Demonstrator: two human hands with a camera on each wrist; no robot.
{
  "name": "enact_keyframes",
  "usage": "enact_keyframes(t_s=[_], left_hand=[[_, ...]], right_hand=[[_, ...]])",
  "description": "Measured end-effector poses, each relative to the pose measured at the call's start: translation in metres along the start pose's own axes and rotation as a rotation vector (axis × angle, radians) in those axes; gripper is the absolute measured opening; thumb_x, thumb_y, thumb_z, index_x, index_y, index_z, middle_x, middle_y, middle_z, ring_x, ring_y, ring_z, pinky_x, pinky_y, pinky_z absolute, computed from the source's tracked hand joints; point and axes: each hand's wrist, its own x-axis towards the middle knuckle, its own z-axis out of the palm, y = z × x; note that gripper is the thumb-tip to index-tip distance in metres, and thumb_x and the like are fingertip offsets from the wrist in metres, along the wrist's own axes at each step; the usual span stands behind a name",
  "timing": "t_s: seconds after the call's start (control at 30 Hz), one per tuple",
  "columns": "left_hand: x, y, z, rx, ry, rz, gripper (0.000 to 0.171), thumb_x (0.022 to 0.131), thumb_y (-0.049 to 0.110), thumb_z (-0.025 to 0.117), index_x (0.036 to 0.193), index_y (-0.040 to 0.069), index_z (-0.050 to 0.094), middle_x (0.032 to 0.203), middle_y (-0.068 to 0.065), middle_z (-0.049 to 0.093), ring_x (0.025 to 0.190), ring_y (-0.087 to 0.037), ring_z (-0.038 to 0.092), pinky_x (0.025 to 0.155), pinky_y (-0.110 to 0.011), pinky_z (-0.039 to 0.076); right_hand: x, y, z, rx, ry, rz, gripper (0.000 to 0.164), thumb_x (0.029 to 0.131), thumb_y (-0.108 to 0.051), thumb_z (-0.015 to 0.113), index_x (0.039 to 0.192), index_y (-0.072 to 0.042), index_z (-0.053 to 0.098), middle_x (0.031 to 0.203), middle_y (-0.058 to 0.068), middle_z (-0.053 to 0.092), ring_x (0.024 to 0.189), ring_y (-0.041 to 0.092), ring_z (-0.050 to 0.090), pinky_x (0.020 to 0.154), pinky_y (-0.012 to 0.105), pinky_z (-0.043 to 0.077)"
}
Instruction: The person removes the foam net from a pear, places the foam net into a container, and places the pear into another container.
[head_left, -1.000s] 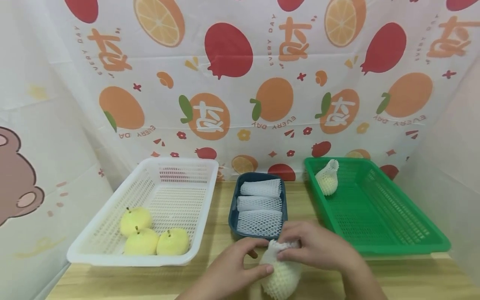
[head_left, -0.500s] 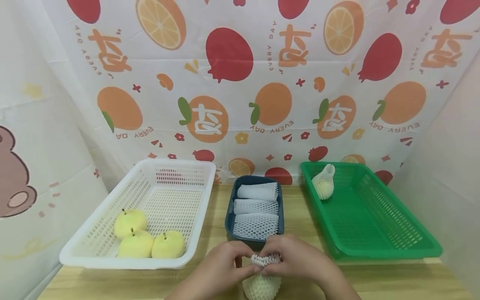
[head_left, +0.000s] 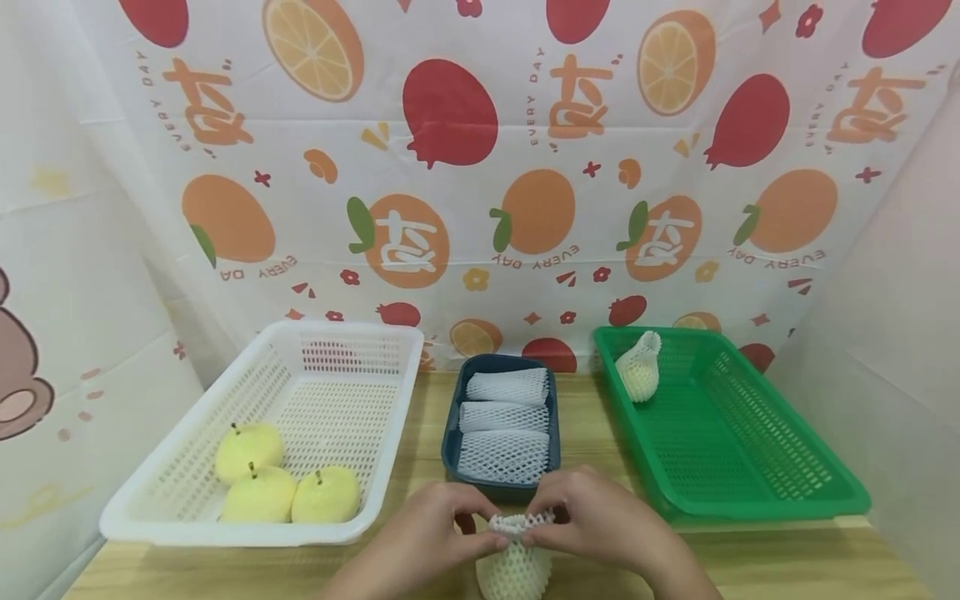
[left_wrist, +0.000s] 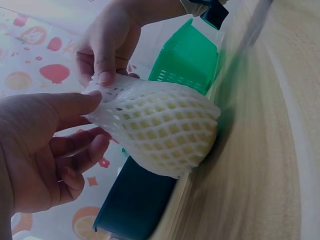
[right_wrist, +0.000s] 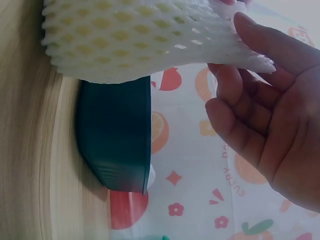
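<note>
A yellow pear in a white foam net sleeve (head_left: 514, 570) stands on the table at the front middle. My left hand (head_left: 429, 537) pinches the sleeve's gathered top edge between thumb and fingers. From the other side my right hand (head_left: 592, 525) pinches the same edge. In the left wrist view, the foam net (left_wrist: 160, 125) covers the pear's body and narrows toward both hands. The right wrist view shows the thumb and index finger on the net's end, with the other fingers loosely curled beneath. Yellow skin shows through the mesh.
Several foam sleeves (head_left: 504, 457) lie in a dark blue tray (head_left: 447, 446) behind the hands. Three bare pears (head_left: 258, 493) sit in the white basket (head_left: 247, 533) at left. One sleeved pear (head_left: 640, 371) is in the green basket (head_left: 765, 507) at right. A printed curtain (head_left: 450, 183) hangs behind.
Both hands and the sleeved pear have moved left and come upright in front of the blue tray. The left hand, earlier beside the pear, now pinches the sleeve's top. The view has shifted slightly.
</note>
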Motion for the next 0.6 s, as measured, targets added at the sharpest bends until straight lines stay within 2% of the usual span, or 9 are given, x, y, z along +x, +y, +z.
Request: enact_keyframes(t_s=[0.13, 0.3, 0.47, 0.6], left_hand=[[0.0003, 0.0023, -0.0014, -0.018, 0.032, 0.034, 0.015, 0.085, 0.034, 0.077, 0.089, 0.02, 0.078, 0.081, 0.016, 0.068, 0.07, 0.003, 0.056, 0.06, -0.019, 0.049], [-0.0004, 0.0051, -0.0055, -0.009, 0.055, 0.044, 0.018, 0.089, 0.036, 0.072, 0.097, 0.022, 0.079, 0.086, 0.015, 0.071, 0.074, 0.003, 0.06, 0.065, -0.02, 0.052], [-0.0015, 0.0054, -0.0073, 0.019, 0.055, 0.068, 0.017, 0.092, 0.029, 0.069, 0.101, 0.019, 0.078, 0.085, 0.013, 0.072, 0.073, 0.005, 0.059, 0.062, -0.019, 0.05], [-0.0043, 0.005, -0.0082, 0.016, 0.076, 0.064, 0.016, 0.092, 0.024, 0.069, 0.102, 0.016, 0.078, 0.082, 0.012, 0.071, 0.071, 0.004, 0.058, 0.059, -0.019, 0.049]], right_hand=[[0.0001, 0.0004, -0.0006, 0.011, 0.064, -0.057, 0.015, 0.089, -0.036, 0.072, 0.087, -0.022, 0.076, 0.08, -0.017, 0.064, 0.07, -0.005, 0.054, 0.062, 0.017, 0.048], [0.0009, -0.0004, -0.002, -0.012, 0.101, -0.092, 0.016, 0.093, -0.035, 0.068, 0.087, -0.022, 0.075, 0.079, -0.016, 0.063, 0.069, -0.004, 0.051, 0.06, 0.017, 0.047], [0.0015, -0.0001, -0.0011, -0.042, 0.096, -0.088, 0.006, 0.093, -0.02, 0.069, 0.093, -0.019, 0.074, 0.082, -0.015, 0.065, 0.07, -0.005, 0.051, 0.062, 0.017, 0.049], [0.0023, -0.0011, 0.0006, -0.005, 0.1, -0.077, 0.01, 0.091, -0.011, 0.069, 0.096, -0.019, 0.072, 0.085, -0.012, 0.066, 0.071, -0.004, 0.053, 0.063, 0.019, 0.051]])
